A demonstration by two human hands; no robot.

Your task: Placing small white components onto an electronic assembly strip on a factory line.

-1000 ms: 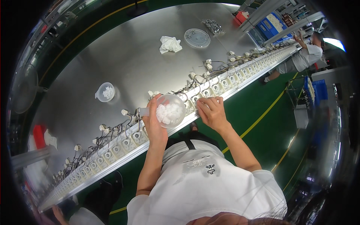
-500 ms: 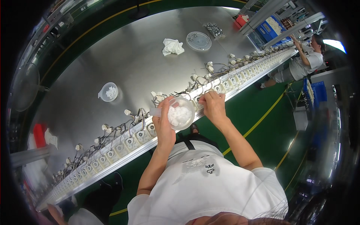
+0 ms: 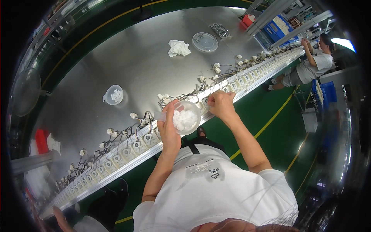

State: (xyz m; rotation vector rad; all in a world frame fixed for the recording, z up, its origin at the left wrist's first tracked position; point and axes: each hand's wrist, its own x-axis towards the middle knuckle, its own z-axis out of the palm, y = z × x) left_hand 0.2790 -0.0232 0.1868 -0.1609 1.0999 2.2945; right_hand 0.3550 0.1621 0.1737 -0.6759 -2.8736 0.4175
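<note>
A: Where's the cup of white pieces?
B: The cup [image 3: 189, 105] is in the left hand [image 3: 170, 132], above the front edge of the table, tilted so its mouth faces up at us. Loose white pieces [image 3: 184, 120] lie inside.
A: And the fingers there?
B: Wrapped around the cup's side, gripping it near the handle.
A: What about the right hand [image 3: 222, 103]?
B: Just beside the cup, fingertips bunched at the row of white sockets [image 3: 136, 145]. I can't tell whether they pinch anything; the hand itself covers them.
A: What carries the row?
B: A long metal rail [image 3: 131, 161], running slantwise along the table edge. Dark wires with white connectors [image 3: 133, 115] trail along its far side.
A: Farther out?
B: On the metal table [image 3: 147, 73], a second cup [image 3: 108, 98] with white pieces, a crumpled white cloth [image 3: 179, 48], a round clear dish [image 3: 210, 48] and, near it, a bag of shiny parts [image 3: 220, 31].
A: Anyone else?
B: A co-worker [image 3: 317, 62] stands near the rail's far right end.
</note>
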